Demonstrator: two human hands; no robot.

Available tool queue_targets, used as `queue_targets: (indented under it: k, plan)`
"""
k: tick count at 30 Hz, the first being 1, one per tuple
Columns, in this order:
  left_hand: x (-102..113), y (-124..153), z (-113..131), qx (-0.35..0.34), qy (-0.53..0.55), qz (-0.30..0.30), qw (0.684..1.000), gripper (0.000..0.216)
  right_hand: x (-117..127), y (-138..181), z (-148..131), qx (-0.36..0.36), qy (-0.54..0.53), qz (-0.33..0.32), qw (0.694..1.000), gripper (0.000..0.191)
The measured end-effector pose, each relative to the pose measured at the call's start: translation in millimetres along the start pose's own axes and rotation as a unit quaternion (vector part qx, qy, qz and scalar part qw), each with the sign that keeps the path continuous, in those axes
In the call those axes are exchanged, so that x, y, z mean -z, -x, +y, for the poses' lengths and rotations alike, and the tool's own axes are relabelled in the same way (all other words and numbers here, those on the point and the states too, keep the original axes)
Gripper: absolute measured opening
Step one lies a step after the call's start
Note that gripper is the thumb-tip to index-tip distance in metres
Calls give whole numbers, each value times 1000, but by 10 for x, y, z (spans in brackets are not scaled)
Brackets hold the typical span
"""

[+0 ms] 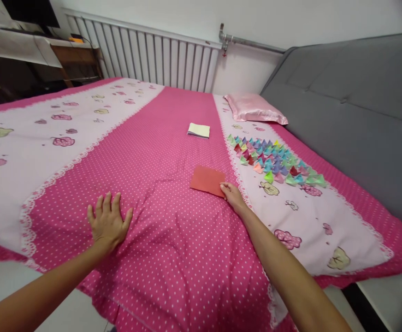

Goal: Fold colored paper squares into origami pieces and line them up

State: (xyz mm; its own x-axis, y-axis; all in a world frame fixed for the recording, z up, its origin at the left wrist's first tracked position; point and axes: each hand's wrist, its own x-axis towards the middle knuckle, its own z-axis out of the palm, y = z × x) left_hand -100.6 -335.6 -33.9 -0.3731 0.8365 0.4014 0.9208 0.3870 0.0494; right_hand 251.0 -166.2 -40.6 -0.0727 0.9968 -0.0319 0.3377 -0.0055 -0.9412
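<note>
A square sheet of orange-red paper point(207, 180) is pinched at its right corner by my right hand point(233, 196). The sheet looks flat and unfolded, just above or on the bedspread; I cannot tell which. My left hand point(108, 223) lies flat on the pink dotted bedspread point(159, 230) with its fingers spread, holding nothing. Beyond the orange-red sheet sits a stack of square paper point(198, 130), pale yellow on top. To the right, rows of small folded paper pieces point(273, 159) in many colours stand close together on the bed.
A shiny pink pillow point(254, 108) lies near the grey padded headboard point(346, 87) on the right. A white radiator point(145, 50) and a pipe point(252, 43) run along the far wall. At the far left stands a desk point(73, 57) with a dark monitor point(31, 13).
</note>
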Motion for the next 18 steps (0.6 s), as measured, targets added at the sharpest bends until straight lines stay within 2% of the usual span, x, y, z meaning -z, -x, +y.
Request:
queue_targets:
  k: [3,5,7,10,12,14,16,18]
  plan:
    - [36,9,13,-1,5,-1,1000,63,63,133,-138,-34,-9,-20,999,45]
    - [50,10,13,-1,10,-8,1000,63,173,355,-273,-57,-14,-44,997,52]
    - [54,9,6,1,20,-12,1000,63,339,704,-414,-77,-30,-97,992,53]
    - [51,4,-6,0,35,-6,999,63,625,1396,-500,-109,-50,-216,969,40]
    - [50,1,-8,-6,40,-3,999,63,793,1886,-385,-161,-51,-286,943,38]
    - [48,-2,-2,-13,44,-3,999,64,921,2339,-120,-239,-19,-300,923,45]
    - [42,-11,4,-20,48,5,999,64,1007,2720,231,-331,31,-260,906,60]
    - [28,-28,3,-27,46,21,998,66,1046,3008,578,-384,59,-184,903,70]
